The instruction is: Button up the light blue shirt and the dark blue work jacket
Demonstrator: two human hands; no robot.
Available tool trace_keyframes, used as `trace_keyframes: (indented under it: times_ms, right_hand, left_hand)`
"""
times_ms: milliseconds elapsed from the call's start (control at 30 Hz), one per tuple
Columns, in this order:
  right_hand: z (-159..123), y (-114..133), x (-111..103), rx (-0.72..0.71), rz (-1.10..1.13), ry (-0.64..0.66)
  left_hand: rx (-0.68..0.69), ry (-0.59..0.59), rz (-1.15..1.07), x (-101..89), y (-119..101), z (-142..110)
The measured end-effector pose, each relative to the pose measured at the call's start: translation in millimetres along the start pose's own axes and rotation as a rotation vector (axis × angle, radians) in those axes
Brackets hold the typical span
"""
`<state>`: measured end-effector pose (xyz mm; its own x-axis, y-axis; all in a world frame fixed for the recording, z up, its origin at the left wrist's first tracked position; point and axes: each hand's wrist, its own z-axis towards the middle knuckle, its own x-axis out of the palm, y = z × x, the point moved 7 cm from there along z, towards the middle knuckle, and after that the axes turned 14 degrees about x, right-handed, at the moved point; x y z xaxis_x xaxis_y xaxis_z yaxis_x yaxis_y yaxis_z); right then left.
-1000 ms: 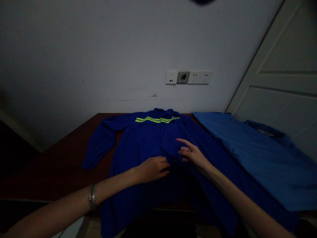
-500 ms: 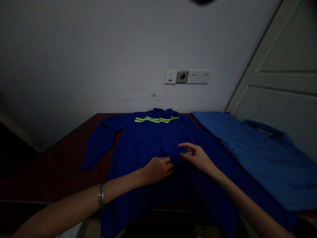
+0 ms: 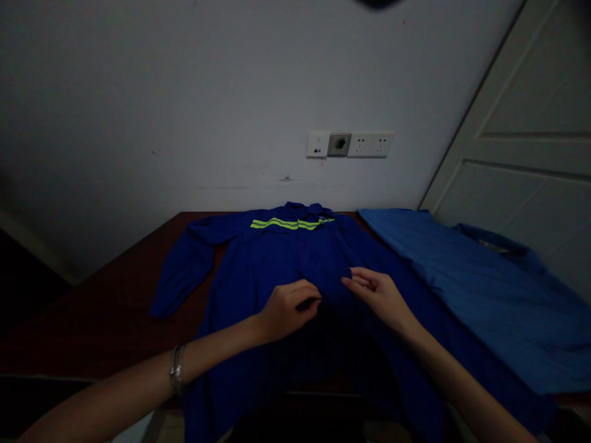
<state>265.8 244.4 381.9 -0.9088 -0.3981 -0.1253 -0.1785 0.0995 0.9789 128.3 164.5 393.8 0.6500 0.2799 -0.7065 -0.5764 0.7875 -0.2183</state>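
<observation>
A dark blue work jacket [image 3: 272,258] with yellow-green reflective stripes near its collar lies spread flat on a dark wooden table [image 3: 115,295], sleeves out to both sides. Both my hands rest on its front near the middle. My left hand [image 3: 287,306], with a silver bracelet on the wrist, has its fingers curled and pinches the cloth. My right hand [image 3: 379,294] sits just to the right of it, fingers bent and pressed onto a fold of the same cloth.
A lighter blue garment [image 3: 471,289] lies spread on the table's right side. Behind the table a white wall carries a row of sockets [image 3: 349,144]. A white panelled door [image 3: 530,147] stands at the right.
Both hands have shifted slightly along the jacket front. My right hand's fingers, stretched out a second ago, have curled down onto the cloth. The left hand has lifted its pinch a little.
</observation>
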Motion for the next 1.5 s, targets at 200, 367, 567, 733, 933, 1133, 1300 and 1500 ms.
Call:
trace_keyframes:
  times_ms: [200,367,567,733,933,1133,1300,1500]
  right_hand:
    - [-13,19,2,-0.078,0.040,-0.104]
    - [-14,32,-5,-0.146,-0.003,-0.144]
    - [-18,27,6,-0.223,-0.075,-0.125]
    - [-33,28,30,-0.341,-0.268,-0.068]
    - [-39,27,39,-0.366,-0.286,-0.028]
    - [-37,25,38,-0.347,-0.289,-0.076]
    - [-35,26,37,-0.353,-0.256,-0.106]
    - [-30,22,33,-0.291,-0.169,-0.100]
  left_hand:
    - [-0.299,-0.094,-0.181,-25.6,0,3]
    - [-0.546,-0.017,-0.475,-16.4,7,-15]
    - [-0.478,-0.128,-0.323,-30.2,7,-10]
    - [-0.229,-0.149,-0.104,-38.1,-7,0]
    - [-0.249,-0.129,-0.108,-36.5,-11,2]
    - [-0.574,-0.192,-0.327,-27.9,1,-8]
    - [-0.702,-0.219,-0.518,-15.8,7,-15]
    - [-0.707,-0.273,-0.578,-13.0,12,-17]
